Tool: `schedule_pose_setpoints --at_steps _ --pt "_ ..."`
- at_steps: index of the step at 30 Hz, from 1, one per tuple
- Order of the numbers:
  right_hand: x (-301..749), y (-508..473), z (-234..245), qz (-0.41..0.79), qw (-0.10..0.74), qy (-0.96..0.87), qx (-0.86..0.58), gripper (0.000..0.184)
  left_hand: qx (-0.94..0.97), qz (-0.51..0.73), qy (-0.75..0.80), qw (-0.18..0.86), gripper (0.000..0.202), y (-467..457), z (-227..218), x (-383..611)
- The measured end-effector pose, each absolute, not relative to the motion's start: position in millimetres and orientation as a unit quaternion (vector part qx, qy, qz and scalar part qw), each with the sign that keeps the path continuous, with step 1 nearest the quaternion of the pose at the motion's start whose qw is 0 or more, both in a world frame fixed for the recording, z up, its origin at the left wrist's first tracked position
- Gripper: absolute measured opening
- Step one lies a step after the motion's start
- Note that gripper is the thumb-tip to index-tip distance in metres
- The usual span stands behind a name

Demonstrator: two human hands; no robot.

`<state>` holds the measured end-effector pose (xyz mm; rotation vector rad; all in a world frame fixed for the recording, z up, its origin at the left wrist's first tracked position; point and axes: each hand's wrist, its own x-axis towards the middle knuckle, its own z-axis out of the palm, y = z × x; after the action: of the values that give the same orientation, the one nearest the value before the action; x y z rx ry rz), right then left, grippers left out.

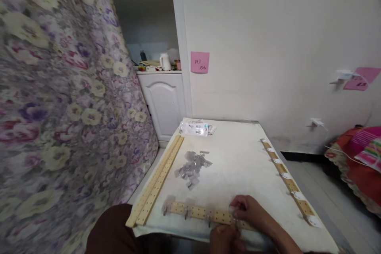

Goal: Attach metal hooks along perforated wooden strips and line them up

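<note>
A perforated wooden strip with small clear hooks lies along the front edge of the white-covered table. My right hand rests on the strip's right part, with its fingers curled over it. My left hand is just below, at the table's edge. Its fingers are pinched together against the strip, and what they hold is too small to make out. A loose pile of clear hook clips sits behind the strip, left of the middle.
Two long wooden strips lie along the table's left edge, and another strip with hooks along the right edge. A clear packet lies at the back. Floral fabric hangs at left, and red bedding is at right.
</note>
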<state>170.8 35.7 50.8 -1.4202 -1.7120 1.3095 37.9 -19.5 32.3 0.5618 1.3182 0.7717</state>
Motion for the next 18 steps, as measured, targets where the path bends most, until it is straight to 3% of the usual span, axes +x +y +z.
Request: schedule_pose_setpoints --at_steps 18 --pt "166.7 36.4 44.1 0.49 0.289 -0.63 -0.528 0.018 0.302 0.347 0.557 0.692 0.037 -19.2 19.0 29.1"
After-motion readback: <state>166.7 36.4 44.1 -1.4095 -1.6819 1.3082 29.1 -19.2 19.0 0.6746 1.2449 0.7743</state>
